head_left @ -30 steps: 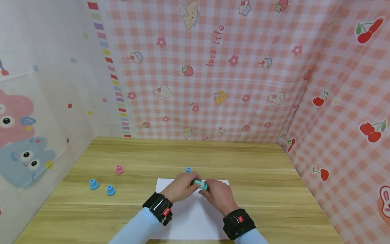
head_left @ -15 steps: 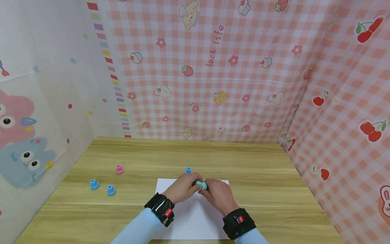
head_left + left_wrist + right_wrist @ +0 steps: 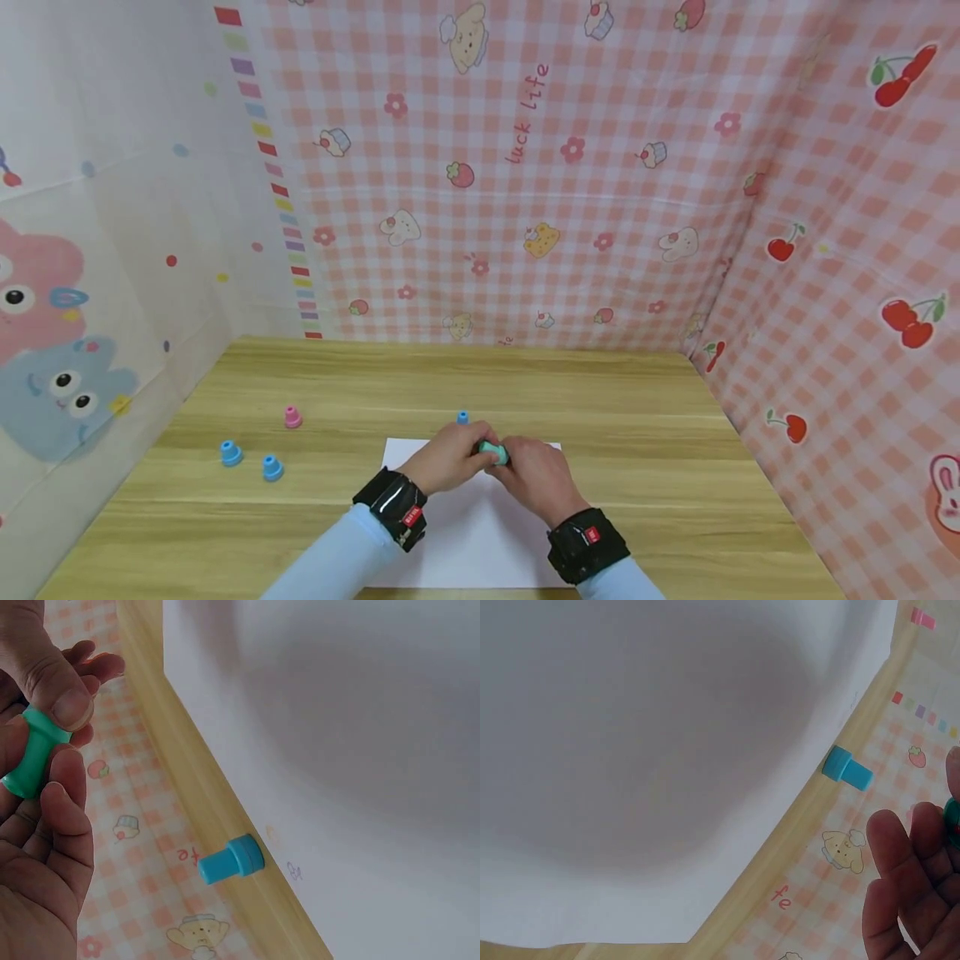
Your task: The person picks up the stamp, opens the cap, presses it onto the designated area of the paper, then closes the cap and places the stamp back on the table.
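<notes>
My left hand and right hand meet above the far part of a white sheet of paper. Between them is a small green toy stamp, pinched by both hands. The left wrist view shows the narrow-waisted green stamp among thumb and fingers. Only a sliver of it, with some red on it, shows at the right edge of the right wrist view. Just beyond the left hand, a blue stamp stands by the paper's far edge. Fingers hide both ends of the green stamp in the head view.
Two blue stamps and a pink stamp stand on the wooden table at the left. Faint small prints mark the paper near its far edge. Patterned cloth hangs behind and at both sides.
A pale band seen on the green stamp a second ago no longer shows; the visible part looks evenly green and slightly turned. Both hands have barely moved.
</notes>
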Motion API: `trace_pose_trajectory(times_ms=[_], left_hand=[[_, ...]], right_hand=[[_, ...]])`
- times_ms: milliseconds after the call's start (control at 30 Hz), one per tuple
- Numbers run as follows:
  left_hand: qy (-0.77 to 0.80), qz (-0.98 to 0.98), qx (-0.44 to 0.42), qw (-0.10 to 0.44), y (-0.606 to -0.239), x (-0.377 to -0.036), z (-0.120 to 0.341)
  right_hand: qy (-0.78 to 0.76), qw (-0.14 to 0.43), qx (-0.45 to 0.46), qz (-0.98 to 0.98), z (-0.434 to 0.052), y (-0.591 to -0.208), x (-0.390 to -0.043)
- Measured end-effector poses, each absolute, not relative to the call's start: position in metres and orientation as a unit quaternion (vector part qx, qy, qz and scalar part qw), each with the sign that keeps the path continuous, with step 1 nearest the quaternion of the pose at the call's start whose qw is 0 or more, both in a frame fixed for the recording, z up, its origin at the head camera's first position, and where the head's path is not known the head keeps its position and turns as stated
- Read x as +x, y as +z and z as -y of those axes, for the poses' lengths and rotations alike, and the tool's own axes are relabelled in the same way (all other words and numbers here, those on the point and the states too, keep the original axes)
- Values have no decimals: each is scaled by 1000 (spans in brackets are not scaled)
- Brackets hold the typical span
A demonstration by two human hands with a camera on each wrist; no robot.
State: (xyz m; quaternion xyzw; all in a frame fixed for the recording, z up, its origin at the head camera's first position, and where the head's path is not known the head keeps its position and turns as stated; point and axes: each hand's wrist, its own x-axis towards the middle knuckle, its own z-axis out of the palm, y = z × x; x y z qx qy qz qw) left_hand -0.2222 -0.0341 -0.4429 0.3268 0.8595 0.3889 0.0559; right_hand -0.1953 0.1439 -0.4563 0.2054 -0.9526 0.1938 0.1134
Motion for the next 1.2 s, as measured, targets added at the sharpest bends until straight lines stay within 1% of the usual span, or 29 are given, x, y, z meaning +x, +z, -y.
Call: trace_pose_trajectory(times_ms=[167, 400, 567, 767, 867, 1033, 1200], left_hand=[[380, -861, 334, 47, -441, -222, 34], [364, -870, 329, 55, -442, -223, 35], [357, -874, 324, 58, -442, -224, 38], [346, -880, 323, 35, -440, -229, 45], [343, -886, 311, 32, -438, -233, 49], [339, -896, 287, 29, -437, -238, 57], [327, -903, 277, 7, -437, -242, 66]], right_hand=[[196, 110, 201, 953, -144, -455, -195], [197, 75, 185, 960, -143, -454, -195], [197, 68, 178, 962, -145, -453, -196], [186, 49, 147, 970, -149, -454, -197], [178, 39, 139, 973, -151, -454, -196], [158, 38, 133, 978, -153, -455, -196], [141, 34, 127, 981, -154, -456, -193]])
